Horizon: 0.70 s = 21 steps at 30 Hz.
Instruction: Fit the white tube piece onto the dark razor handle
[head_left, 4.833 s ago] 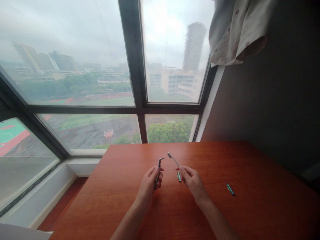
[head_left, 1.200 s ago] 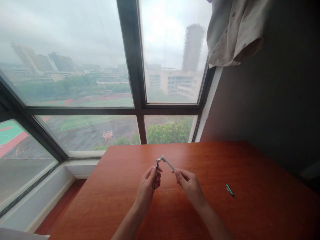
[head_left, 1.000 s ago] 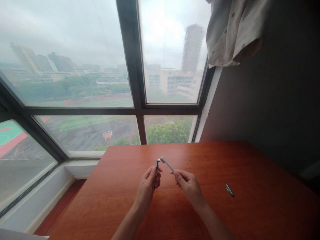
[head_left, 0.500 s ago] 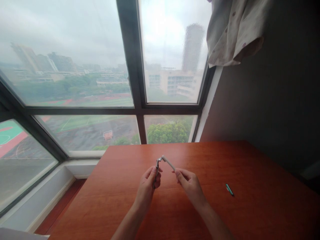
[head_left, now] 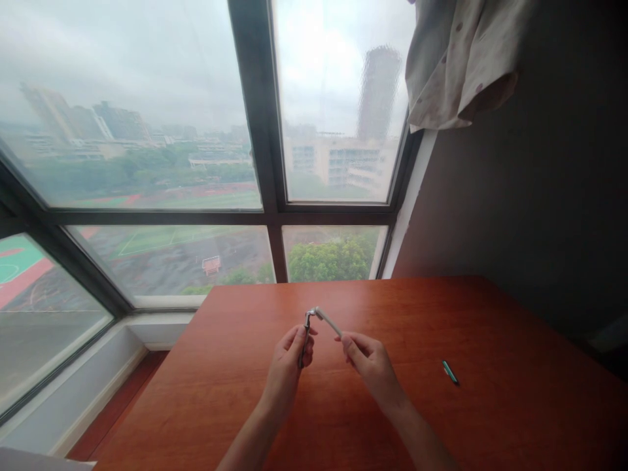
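1. Step in hand: apparently, working the brush (head_left: 330, 322) against the tool (head_left: 307, 322); their tips meet or nearly meet, too small to tell which.
2. Next move: it seems to call for a steady left hand (head_left: 287, 356) and small, light strokes from the right hand (head_left: 370, 360).
3. Tool: held over the worktop (head_left: 235, 379), its long axis near upright in view, top leaning slightly right, bent end pointing right, toward the brush.
4. Brush: slants up and left from the right hand, head foremost; bristle direction unclear.
5. Fingers: left ones wrapped around the tool's handle; right ones pinching the brush's handle.
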Each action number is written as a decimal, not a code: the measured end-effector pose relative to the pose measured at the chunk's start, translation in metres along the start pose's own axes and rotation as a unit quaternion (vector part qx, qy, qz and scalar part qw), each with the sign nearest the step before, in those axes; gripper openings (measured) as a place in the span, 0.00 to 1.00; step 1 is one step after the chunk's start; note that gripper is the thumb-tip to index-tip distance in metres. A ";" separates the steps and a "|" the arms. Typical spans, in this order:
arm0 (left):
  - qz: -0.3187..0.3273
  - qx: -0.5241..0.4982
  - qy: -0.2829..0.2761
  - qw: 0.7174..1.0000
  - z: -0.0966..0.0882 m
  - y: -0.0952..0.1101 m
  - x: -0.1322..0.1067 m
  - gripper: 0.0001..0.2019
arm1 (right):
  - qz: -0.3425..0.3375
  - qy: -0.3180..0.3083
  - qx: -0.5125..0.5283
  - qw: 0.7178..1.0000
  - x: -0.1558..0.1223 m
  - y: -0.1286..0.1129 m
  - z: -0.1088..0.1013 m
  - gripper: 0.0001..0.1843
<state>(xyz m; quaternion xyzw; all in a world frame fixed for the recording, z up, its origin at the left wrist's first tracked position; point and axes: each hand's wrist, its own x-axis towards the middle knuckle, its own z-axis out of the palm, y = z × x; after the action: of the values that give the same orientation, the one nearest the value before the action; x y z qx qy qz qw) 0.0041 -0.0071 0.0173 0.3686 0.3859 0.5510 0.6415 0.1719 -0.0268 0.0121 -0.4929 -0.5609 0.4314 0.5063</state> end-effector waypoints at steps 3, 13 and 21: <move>0.001 0.003 -0.002 1.000 -0.001 -0.001 0.000 0.19 | -0.007 0.007 -0.010 1.000 0.000 0.000 0.000 0.27; 0.007 0.038 0.012 0.999 -0.001 -0.004 0.003 0.21 | -0.003 0.007 -0.028 1.000 0.003 0.004 -0.001 0.29; 0.024 0.054 0.026 0.998 -0.001 -0.004 0.002 0.20 | -0.010 0.011 -0.033 0.999 0.003 0.007 -0.002 0.28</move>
<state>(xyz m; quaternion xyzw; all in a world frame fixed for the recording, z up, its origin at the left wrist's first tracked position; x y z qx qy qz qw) 0.0054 -0.0052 0.0126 0.3978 0.4225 0.5541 0.5969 0.1743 -0.0230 0.0061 -0.5090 -0.5740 0.4018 0.5000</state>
